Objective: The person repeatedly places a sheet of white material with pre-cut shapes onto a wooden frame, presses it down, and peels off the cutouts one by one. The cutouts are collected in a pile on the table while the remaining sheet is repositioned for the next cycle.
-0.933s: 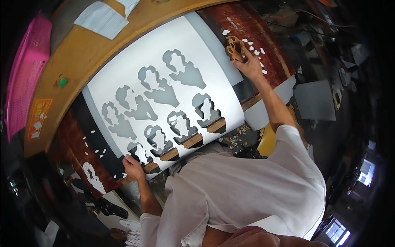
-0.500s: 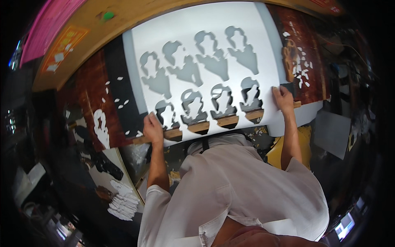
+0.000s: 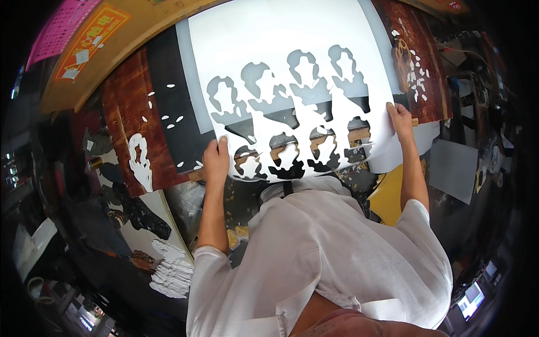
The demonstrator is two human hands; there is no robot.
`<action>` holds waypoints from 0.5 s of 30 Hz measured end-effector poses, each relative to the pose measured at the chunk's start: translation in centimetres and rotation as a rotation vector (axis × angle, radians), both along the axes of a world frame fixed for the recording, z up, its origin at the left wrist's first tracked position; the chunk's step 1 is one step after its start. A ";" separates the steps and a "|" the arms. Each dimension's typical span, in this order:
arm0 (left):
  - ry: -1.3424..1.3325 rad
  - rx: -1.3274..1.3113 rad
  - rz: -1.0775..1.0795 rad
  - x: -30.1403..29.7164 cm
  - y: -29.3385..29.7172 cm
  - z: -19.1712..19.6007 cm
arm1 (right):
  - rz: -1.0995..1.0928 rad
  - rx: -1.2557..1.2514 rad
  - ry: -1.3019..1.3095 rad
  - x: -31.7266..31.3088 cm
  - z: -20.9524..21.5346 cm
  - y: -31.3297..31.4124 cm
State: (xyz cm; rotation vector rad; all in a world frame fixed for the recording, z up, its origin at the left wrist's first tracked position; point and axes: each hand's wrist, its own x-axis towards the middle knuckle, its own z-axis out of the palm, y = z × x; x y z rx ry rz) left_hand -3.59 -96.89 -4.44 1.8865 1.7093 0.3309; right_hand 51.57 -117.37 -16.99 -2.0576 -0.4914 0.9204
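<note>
I see a white stencil (image 3: 292, 73) with bust-shaped cutouts, dark red-brown surface (image 3: 132, 106), white shirt (image 3: 314, 253), yellow sheet (image 3: 393, 196).

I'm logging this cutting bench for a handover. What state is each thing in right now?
Large white paper sheet with cut-out head-and-shoulder shapes: near edge lifted and curled, far part flat on the bench.
Left hand: closed on the sheet's near left edge.
Right hand: closed on the sheet's right edge.
Small white paper offcuts: scattered loose.

I can't see the large white cut-out paper sheet's (image 3: 281, 50) top edge (frame crops it); its lower corners hide under my fingers.
</note>
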 end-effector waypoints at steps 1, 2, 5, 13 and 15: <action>0.047 0.043 -0.025 -0.2 -0.3 0.1 | 0.031 -0.066 -0.125 -0.1 -0.4 -0.8; 0.163 -0.021 -0.011 -0.3 -0.1 0.0 | 0.093 -0.051 -0.241 -0.2 -0.6 -1.8; 0.368 -0.191 0.005 -1.6 -2.3 1.2 | 0.126 -0.211 -0.279 -0.6 -0.4 -4.6; 0.226 0.070 -0.118 -1.0 -0.9 -0.5 | -0.011 0.017 -0.121 0.7 -0.6 1.1; 0.251 -0.083 -0.078 -1.3 -1.1 -0.8 | 0.041 -0.084 -0.195 0.9 0.4 0.9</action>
